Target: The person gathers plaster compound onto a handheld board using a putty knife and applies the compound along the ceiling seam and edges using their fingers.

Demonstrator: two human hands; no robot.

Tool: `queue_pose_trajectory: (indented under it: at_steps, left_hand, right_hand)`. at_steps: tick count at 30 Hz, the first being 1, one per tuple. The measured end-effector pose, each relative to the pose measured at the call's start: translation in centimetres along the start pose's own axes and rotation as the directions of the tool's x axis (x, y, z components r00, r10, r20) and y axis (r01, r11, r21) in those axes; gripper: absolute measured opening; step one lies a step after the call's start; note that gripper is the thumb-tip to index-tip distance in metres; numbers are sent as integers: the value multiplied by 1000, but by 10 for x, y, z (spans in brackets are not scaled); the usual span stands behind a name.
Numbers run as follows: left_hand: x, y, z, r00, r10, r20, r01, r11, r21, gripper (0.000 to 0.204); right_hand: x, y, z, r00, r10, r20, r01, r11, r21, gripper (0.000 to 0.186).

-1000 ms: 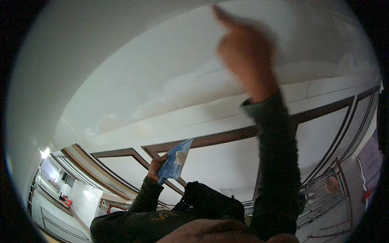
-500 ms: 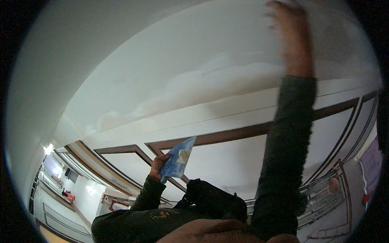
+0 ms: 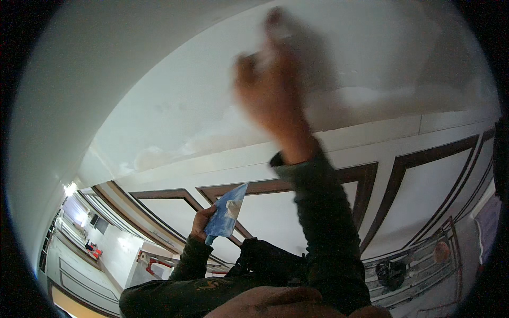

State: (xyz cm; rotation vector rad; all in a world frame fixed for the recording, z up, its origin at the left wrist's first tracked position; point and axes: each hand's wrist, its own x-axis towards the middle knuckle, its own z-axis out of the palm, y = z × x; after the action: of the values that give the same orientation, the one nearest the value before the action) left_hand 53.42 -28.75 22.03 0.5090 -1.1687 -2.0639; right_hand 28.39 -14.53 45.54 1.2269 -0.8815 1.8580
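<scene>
My left hand (image 3: 202,222) is closed round a flat blue putty spreader (image 3: 218,223), held low in front of me and tilted. A lump of whitish putty (image 3: 233,208) lies on the blade. My right hand (image 3: 275,87) is raised high against the pale plastered surface (image 3: 180,100). Motion smears its fingers, and I cannot make out whether anything is in them. Below that hand runs an uneven, lighter patch of plaster (image 3: 204,140) along the lower edge of the surface.
Brown-framed wall panels (image 3: 275,186) run below the plastered surface. At the lower right is a slatted platform (image 3: 424,270) with a dark bag (image 3: 391,273) on it. A lit room with a red object (image 3: 94,251) on its floor opens at the lower left.
My right hand has swept left and a little down across the plastered surface. The left hand with the putty spreader has shifted slightly left. The dark bag has come into sight.
</scene>
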Motion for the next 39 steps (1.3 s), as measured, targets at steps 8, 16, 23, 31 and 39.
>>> queue_pose_trajectory:
  at_steps: [8,16,23,31,39]
  left_hand:
    - [9,-1,-8,979,-195,-55,188,976,-106,34]
    - [11,0,14,989,-150,-9,149,984,-102,34]
    - [14,0,1,992,-107,-70,100,991,-87,32]
    - [5,5,32,988,-150,32,153,973,-172,41]
    - [7,12,49,991,-135,4,135,985,-104,44]
  right_hand:
    - [79,26,-90,992,111,-65,-128,883,-452,41]
    - [35,-25,18,963,-80,256,179,903,-392,60]
    - [-6,-39,32,820,-140,554,260,955,-143,61]
    - [-74,-23,-58,495,-44,868,-305,926,221,57]
    - [-125,-5,-106,339,231,912,-625,780,35,47]
